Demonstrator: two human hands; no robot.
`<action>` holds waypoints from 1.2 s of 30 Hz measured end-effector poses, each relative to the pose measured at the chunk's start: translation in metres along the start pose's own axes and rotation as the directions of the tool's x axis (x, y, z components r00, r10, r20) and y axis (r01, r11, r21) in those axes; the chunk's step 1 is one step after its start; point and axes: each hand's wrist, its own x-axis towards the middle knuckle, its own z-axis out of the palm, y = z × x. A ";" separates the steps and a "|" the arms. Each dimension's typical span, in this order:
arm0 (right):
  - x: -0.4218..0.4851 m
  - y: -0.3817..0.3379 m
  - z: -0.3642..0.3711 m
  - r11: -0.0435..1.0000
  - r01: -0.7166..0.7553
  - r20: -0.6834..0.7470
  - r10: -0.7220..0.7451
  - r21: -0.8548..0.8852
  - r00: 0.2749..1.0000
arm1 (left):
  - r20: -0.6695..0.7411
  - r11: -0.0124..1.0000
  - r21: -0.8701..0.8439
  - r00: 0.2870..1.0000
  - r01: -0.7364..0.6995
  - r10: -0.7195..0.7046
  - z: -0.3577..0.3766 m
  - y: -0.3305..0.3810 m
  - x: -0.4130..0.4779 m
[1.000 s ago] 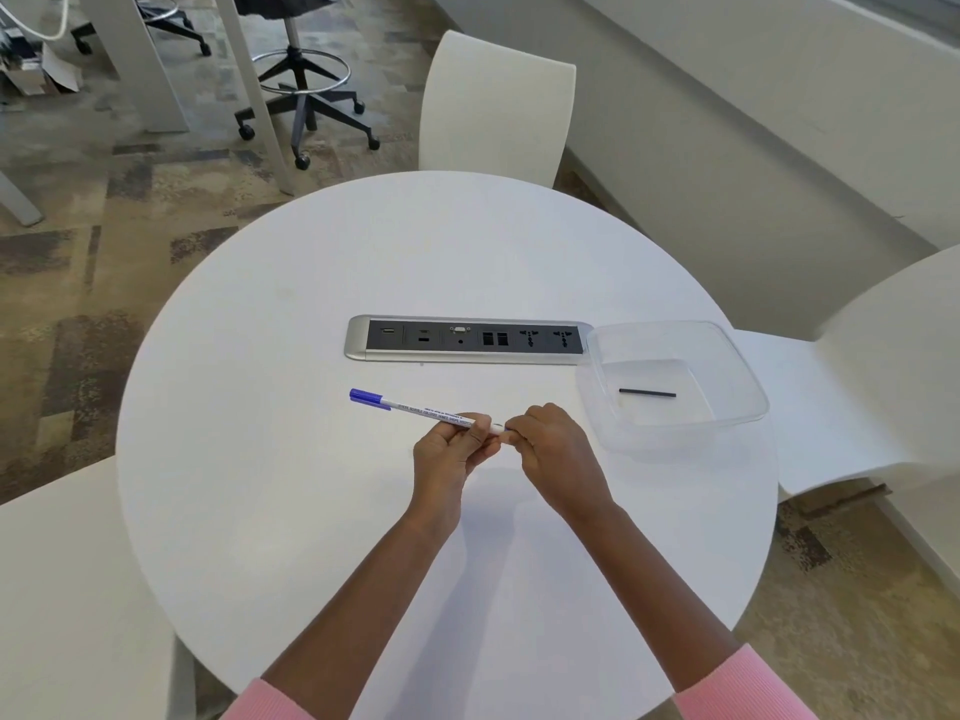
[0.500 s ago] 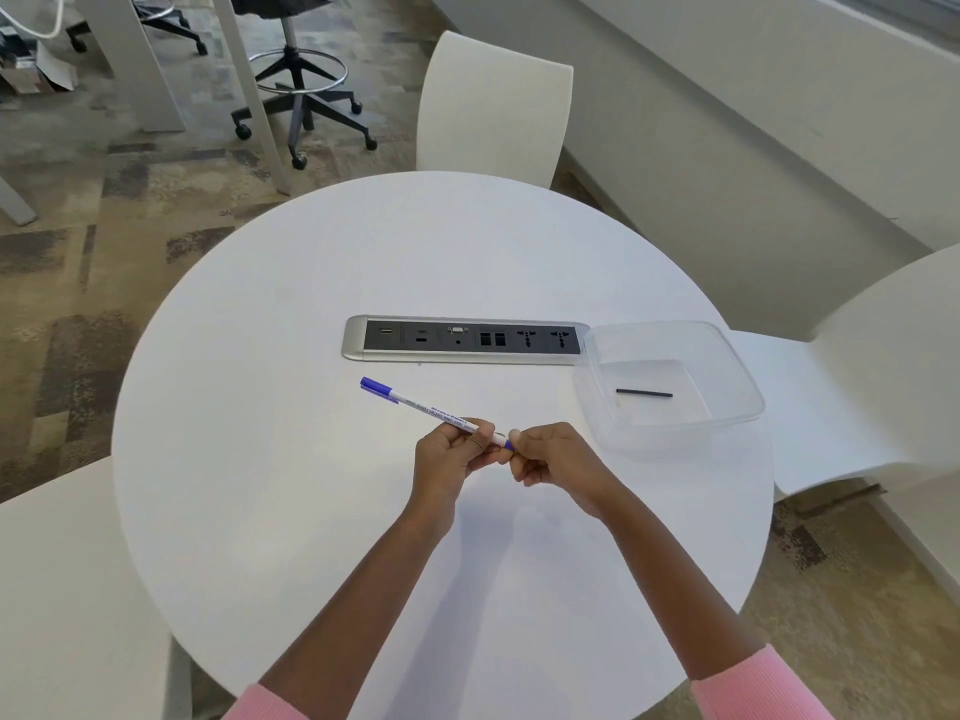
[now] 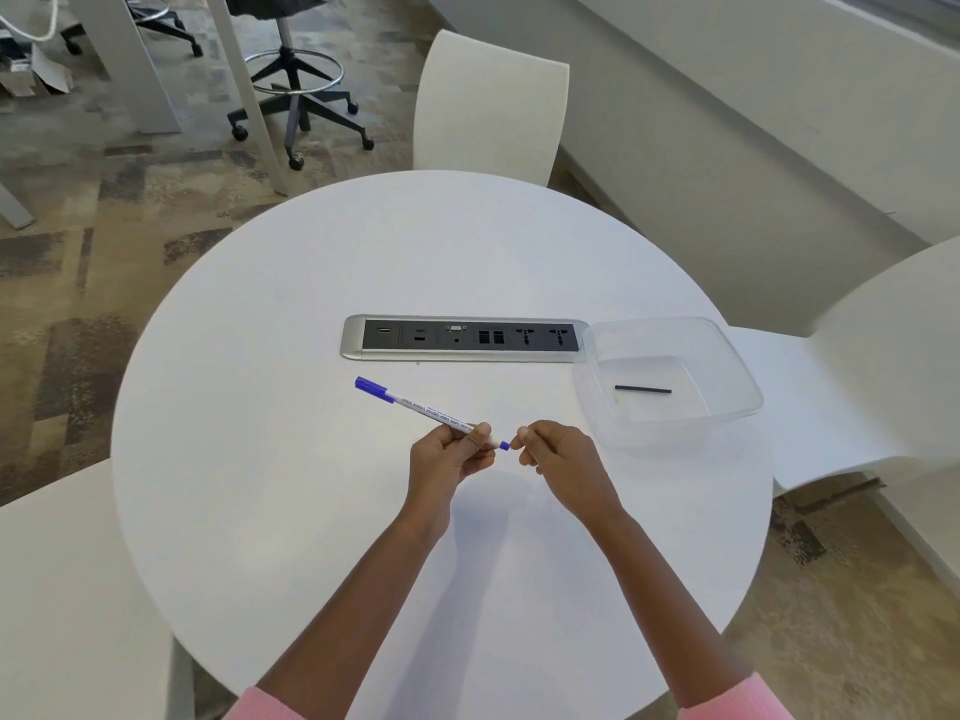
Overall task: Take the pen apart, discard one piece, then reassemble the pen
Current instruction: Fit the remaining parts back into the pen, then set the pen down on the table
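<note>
So we've got the pen up off the round white worktop, held in our left hand. That hand's fingers are wrapped around the near end of the white barrel, and the pen slants away up and to the left, with its blue cap at the far tip. A little blue end plug sticks out of the barrel right past our left fingers.

Our right hand is curled loosely just beside that plug, fingertips right up against it. We honestly can't tell if they're pinching it or only touching. The two hands are close together but not touching each other.

Off to the right, at the worktop's edge, sits a clear plastic tub, and lying flat on its bottom is a thin black stick, well apart from the pen. Behind the pen, set into the worktop, there's a silver socket strip, its right end just beside the tub's rim. Pink sleeves show at the bottom.
</note>
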 end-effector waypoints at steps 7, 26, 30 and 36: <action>0.009 -0.009 0.004 0.994 0.105 -0.105 -0.109 -0.037 0.989 | 0.066 0.978 0.205 0.998 -0.027 0.014 0.001 0.003 0.000; 0.027 -0.014 0.030 0.999 -0.024 -0.016 0.025 0.049 1.000 | 0.326 0.832 0.554 0.925 -0.021 -0.194 -0.007 -0.002 0.006; 0.033 -0.009 0.037 0.997 -0.069 -0.131 0.072 0.032 0.989 | 0.173 0.596 0.786 0.984 -0.165 0.044 -0.011 -0.011 0.014; 0.044 0.005 0.057 0.983 -0.134 -0.167 0.112 -0.127 0.980 | 0.170 0.063 0.979 0.948 -0.193 0.269 -0.024 -0.025 0.031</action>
